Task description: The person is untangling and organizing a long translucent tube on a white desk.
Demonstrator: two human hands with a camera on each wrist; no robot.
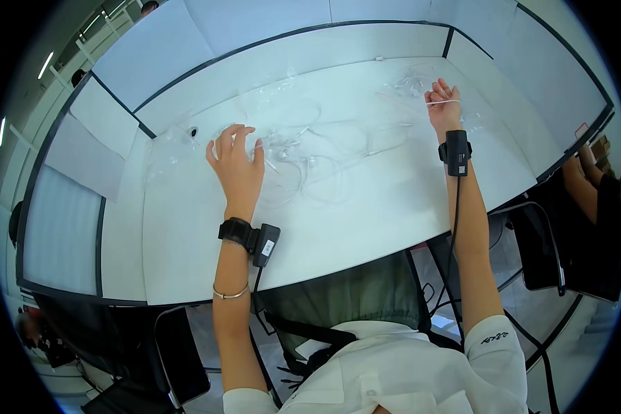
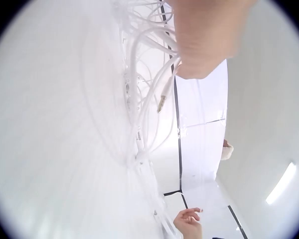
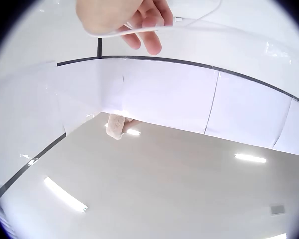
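White cables (image 1: 302, 169) lie in a loose tangle over the middle of the table, some with clear wrapping. My left hand (image 1: 238, 169) is over the tangle's left end with fingers bent and spread, holding part of it. In the left wrist view, several cable loops (image 2: 133, 57) run up to that hand, and a jack plug (image 2: 162, 103) sticks out beside it. Farther right, my right hand (image 1: 443, 107) is raised, its fingers loosely curled. A white cable (image 3: 119, 34) runs across its palm and fingers, with a small plug (image 3: 178, 19) just past the fingertips.
Clear plastic wrapping (image 1: 412, 84) lies at the back right, and more clear plastic (image 1: 169, 148) at the left. Black-edged white panels (image 1: 269, 65) enclose the table's back and sides. People sit beyond the panels. A black chair (image 1: 538, 252) stands at the right.
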